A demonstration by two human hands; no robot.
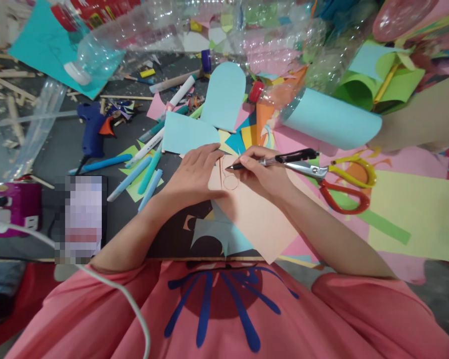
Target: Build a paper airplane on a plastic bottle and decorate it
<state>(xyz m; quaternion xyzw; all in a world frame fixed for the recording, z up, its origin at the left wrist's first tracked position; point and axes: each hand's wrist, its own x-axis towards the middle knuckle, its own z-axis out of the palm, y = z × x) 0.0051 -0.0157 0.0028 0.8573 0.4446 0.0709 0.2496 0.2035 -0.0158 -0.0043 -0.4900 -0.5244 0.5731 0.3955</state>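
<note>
In the head view, my right hand (pixel 264 172) is closed around a black and clear pen (pixel 271 160), its tip on a pale peach paper (pixel 260 214). A small drawn circle and other lines show on the paper. My left hand (pixel 196 172) lies flat on the paper's left part, fingers spread a little, holding nothing. Scissors (pixel 322 172) with yellow and red handles lie just right of my right hand. Two light blue paper pieces, one rounded (pixel 225 94) and one beside it (pixel 187 133), lie beyond my hands.
Markers (pixel 129 179) and a blue glue gun (pixel 92 128) lie to the left, with a phone (pixel 84 214) nearer me. Plastic bottles (pixel 142 35) line the back. A light blue paper roll (pixel 333 118) and yellow paper (pixel 415 214) are at the right. A white cable (pixel 123 289) crosses the lower left.
</note>
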